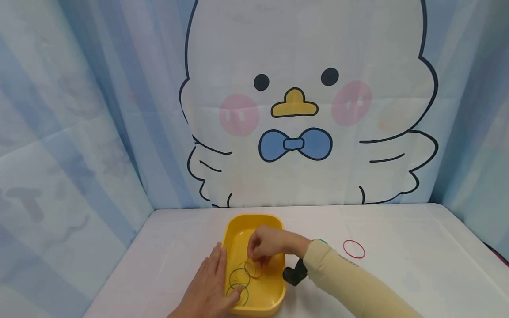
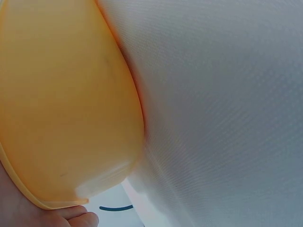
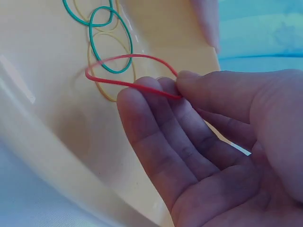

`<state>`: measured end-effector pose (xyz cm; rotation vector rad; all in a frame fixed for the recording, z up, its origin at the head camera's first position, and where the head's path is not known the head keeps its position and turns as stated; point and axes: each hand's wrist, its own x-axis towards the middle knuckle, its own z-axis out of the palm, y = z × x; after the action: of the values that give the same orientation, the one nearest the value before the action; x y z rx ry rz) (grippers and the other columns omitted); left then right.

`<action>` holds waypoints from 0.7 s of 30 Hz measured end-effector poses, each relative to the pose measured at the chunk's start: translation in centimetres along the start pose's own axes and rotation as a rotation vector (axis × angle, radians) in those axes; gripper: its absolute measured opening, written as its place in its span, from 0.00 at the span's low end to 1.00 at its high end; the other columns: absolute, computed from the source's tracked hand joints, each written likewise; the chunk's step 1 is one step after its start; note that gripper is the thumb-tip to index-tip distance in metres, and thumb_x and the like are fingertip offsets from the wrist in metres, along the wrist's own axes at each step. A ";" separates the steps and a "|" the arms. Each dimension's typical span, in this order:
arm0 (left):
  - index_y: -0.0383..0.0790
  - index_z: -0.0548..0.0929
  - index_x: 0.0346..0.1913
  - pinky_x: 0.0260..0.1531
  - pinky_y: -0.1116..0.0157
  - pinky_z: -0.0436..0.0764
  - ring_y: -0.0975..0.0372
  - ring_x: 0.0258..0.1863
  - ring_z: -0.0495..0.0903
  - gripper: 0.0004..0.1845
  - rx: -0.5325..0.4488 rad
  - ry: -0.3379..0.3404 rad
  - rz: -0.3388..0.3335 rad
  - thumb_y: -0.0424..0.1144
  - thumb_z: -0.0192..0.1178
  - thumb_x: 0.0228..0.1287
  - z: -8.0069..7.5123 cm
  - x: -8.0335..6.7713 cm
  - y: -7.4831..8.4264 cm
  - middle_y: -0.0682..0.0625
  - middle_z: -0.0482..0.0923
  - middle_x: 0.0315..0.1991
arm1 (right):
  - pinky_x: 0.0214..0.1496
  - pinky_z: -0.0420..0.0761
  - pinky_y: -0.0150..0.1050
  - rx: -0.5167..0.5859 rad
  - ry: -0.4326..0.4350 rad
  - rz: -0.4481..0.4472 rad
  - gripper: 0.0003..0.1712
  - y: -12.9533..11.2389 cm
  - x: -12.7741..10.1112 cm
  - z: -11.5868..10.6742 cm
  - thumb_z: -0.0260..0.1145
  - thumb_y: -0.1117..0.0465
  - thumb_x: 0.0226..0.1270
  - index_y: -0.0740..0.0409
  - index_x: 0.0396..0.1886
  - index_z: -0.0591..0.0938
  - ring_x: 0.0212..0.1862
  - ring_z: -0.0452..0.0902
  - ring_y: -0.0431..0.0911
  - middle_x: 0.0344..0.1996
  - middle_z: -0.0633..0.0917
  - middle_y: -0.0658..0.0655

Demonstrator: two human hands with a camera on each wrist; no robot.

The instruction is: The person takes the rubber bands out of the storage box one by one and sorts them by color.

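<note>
The right hand [image 1: 265, 244] reaches into the yellow tray [image 1: 254, 223] and pinches a red rubber band [image 3: 124, 71] between the thumb tip and the fingertips [image 3: 142, 94]. In the right wrist view the band's held end lies across the pads of the fingers, with the thumb pressing it down from above; the free loop sticks out beyond the fingertips, just above the tray floor. Past that loop, on the tray floor, lie green rubber bands [image 3: 108, 40] that overlap one another and a yellow rubber band [image 3: 102, 87] under them.

The left hand [image 1: 210, 282] rests flat against the tray's left wall, fingers straight and together, with the thumb hooked over the rim near the tray's front corner. The left wrist view shows only the tray's outer wall and the white table cover [image 2: 222, 109] beside it.

Right of the tray, well apart from it, a second red rubber band [image 1: 354, 249] lies on the table cover. A green band [image 1: 321, 241] peeks out behind the right sleeve [image 1: 350, 278], between the tray and that second red band.
</note>
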<state>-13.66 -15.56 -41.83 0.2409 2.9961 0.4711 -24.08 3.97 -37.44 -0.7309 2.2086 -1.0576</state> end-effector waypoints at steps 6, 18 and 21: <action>0.30 0.52 0.77 0.75 0.44 0.56 0.48 0.77 0.55 0.52 0.004 0.012 0.007 0.64 0.54 0.62 0.0 -0.1 0.0 0.38 0.44 0.80 | 0.36 0.88 0.41 0.075 0.005 -0.022 0.06 0.3 -0.3 -0.6 0.66 0.66 0.66 0.67 0.37 0.84 0.26 0.83 0.44 0.26 0.85 0.57; 0.30 0.52 0.77 0.75 0.44 0.56 0.49 0.77 0.55 0.53 -0.006 0.010 -0.009 0.65 0.54 0.62 0.2 0.0 -0.1 0.38 0.44 0.80 | 0.38 0.88 0.39 0.187 0.037 -0.041 0.10 1.4 -1.1 -2.1 0.65 0.65 0.67 0.70 0.42 0.83 0.30 0.83 0.44 0.31 0.86 0.60; 0.30 0.52 0.77 0.75 0.45 0.56 0.49 0.77 0.55 0.53 0.003 0.018 -0.004 0.65 0.54 0.62 0.2 0.0 -0.1 0.38 0.44 0.80 | 0.39 0.88 0.39 0.201 0.050 -0.045 0.11 1.6 -1.4 -2.5 0.65 0.64 0.67 0.69 0.43 0.83 0.31 0.84 0.45 0.34 0.86 0.62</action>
<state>-13.60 -15.58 -42.05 0.2317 3.0140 0.4715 -25.18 7.00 -37.04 -0.6737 2.0966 -1.3111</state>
